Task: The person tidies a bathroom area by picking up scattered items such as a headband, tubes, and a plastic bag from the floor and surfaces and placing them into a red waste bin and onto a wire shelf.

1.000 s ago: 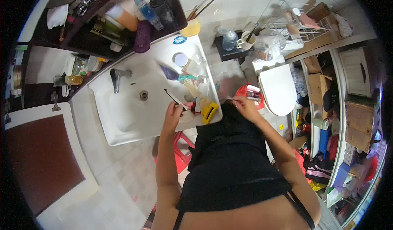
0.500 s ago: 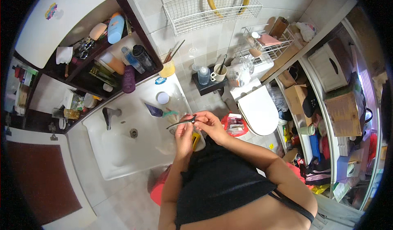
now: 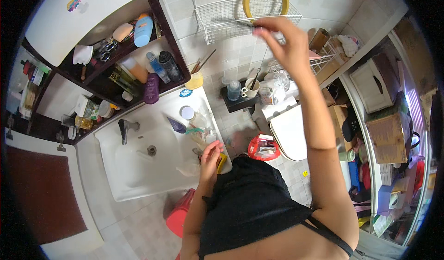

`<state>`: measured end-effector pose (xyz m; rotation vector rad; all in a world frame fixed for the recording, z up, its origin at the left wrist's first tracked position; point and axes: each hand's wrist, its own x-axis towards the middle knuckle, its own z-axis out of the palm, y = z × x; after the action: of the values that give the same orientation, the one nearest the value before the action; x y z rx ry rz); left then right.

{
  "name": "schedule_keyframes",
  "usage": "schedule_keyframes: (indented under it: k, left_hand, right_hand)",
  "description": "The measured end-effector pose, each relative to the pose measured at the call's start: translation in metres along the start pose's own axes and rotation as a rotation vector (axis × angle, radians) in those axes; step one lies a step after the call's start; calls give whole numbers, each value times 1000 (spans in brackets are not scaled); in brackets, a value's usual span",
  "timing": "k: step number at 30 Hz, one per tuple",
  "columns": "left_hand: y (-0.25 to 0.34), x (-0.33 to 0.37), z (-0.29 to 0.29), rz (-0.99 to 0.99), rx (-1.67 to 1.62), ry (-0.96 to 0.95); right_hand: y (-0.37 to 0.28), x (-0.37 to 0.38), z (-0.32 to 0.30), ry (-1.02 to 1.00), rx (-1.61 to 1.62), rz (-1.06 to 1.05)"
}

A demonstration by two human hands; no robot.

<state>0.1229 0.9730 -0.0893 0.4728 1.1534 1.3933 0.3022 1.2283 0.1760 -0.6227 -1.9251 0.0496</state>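
My right hand (image 3: 289, 42) is raised in front of the white wire basket (image 3: 222, 22). Its thumb and fingers pinch a slim dark hair clip (image 3: 244, 24), blurred by motion and pointing left. Down at the right rim of the white sink (image 3: 115, 167), my left hand (image 3: 211, 160) holds nothing that shows. Its fingers are loosely bent and slightly apart. Beside it lies a yellow object (image 3: 222, 162), partly covered by the hand. A purple tube (image 3: 176, 125) and a round-capped bottle (image 3: 188, 113) lie on the sink ledge.
A yellow ring (image 3: 250, 6) leans in the basket. A black shelf (image 3: 240, 104) carries a mug (image 3: 250, 89) and a blue bottle (image 3: 234, 91). The toilet (image 3: 289, 130) stands at right, beside a red bag (image 3: 263, 148). An open cabinet (image 3: 169, 38) of bottles juts over the sink.
My hands have parted. The right hand has lifted away up to the wire basket with the hair clip, while the left has stayed low by the sink rim and let go of it.
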Motion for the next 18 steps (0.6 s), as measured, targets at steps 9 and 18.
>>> schedule_keyframes:
  k: [9,18]
  left_hand:
    - [-11,-13,-14,-27,-64,52]
    - [-18,-30,-29,-63,-136,179]
  right_hand:
    - [31,79,57,-490,-296,-224]
    - [45,82,75,-603,-204,-163]
